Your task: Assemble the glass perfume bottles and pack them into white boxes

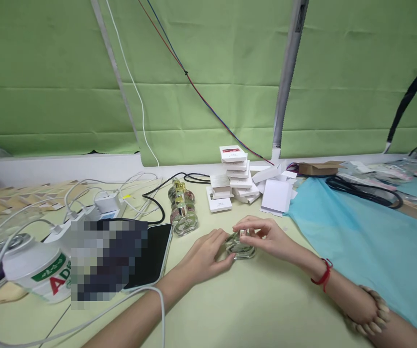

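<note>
A small clear glass perfume bottle (245, 251) stands on the table between my two hands. My left hand (211, 253) closes around its left side, thumb at the front and fingers behind. From the right, my right hand (268, 237) pinches the bottle's short metallic neck (244, 233) between thumb and fingers. Further left, a row of similar glass bottles (186, 223) with gold-coloured tops runs back from the front one. Behind my hands lies a stack of white flat boxes (240, 180).
A dark-screened phone (152, 256), a white jar (36, 270) and a power strip (71, 227) with white cables crowd the left side. Blue sheeting (361, 241) covers the right. Folded white cartons (275, 195) sit beside the stack, before a green curtain (212, 111).
</note>
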Available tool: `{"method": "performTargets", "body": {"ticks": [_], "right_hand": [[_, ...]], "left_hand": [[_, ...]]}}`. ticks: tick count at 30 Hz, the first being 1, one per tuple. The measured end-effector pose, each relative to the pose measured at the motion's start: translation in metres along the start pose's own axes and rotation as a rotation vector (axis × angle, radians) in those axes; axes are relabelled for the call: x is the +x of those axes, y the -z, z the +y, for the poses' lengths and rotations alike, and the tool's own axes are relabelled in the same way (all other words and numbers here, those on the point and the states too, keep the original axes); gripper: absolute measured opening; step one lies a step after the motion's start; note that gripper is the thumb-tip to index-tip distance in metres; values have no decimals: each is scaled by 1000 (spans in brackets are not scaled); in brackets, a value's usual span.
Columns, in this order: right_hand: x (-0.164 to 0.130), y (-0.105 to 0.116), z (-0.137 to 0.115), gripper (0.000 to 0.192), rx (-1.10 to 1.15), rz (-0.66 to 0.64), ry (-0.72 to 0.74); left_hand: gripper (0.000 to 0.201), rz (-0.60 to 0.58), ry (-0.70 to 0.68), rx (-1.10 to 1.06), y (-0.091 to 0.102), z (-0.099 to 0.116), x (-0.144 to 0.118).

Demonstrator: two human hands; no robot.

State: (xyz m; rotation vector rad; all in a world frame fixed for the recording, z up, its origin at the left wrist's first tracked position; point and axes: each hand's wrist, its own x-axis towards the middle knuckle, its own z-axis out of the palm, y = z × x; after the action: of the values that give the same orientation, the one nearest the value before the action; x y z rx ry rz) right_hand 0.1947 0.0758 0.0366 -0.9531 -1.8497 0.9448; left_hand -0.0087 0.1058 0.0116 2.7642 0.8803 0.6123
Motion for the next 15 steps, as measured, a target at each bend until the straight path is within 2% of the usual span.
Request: {"method": "performTargets", "body": {"ticks": [8,15], "right_hand": [[0,-3,8,31,-28,10,46],[-5,-11,26,55,-225,18,28]], "left_hand": [[13,7,10,-2,2,1,-1],[32,67,112,-35,0,1,-5]]}}
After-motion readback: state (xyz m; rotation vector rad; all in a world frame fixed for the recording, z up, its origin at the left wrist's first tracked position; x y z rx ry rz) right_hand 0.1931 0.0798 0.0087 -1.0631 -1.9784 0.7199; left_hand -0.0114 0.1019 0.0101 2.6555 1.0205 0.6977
